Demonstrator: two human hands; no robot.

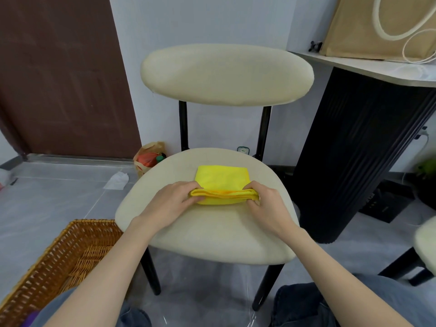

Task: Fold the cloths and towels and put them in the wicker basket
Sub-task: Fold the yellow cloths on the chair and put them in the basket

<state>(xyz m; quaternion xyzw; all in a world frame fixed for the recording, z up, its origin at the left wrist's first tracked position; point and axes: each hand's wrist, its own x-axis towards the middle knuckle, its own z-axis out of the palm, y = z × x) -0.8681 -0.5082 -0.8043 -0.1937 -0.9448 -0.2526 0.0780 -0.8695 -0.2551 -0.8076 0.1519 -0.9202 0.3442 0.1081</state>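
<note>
A yellow cloth (221, 179) lies partly folded on the cream seat of a chair (212, 234). Its near edge is lifted into a thick layered fold. My left hand (174, 200) pinches the left end of that fold, and my right hand (265, 200) pinches the right end. A wicker basket (59, 260) stands on the floor at the lower left, beside the chair. Something purple shows at the basket's near corner, mostly cut off by the frame.
The chair's cream backrest (226, 75) rises behind the seat. A dark ribbed table base (354, 156) stands close on the right, with a tan bag (379, 27) on the tabletop. A paper bag (149, 156) and a white scrap (116, 180) lie on the grey floor.
</note>
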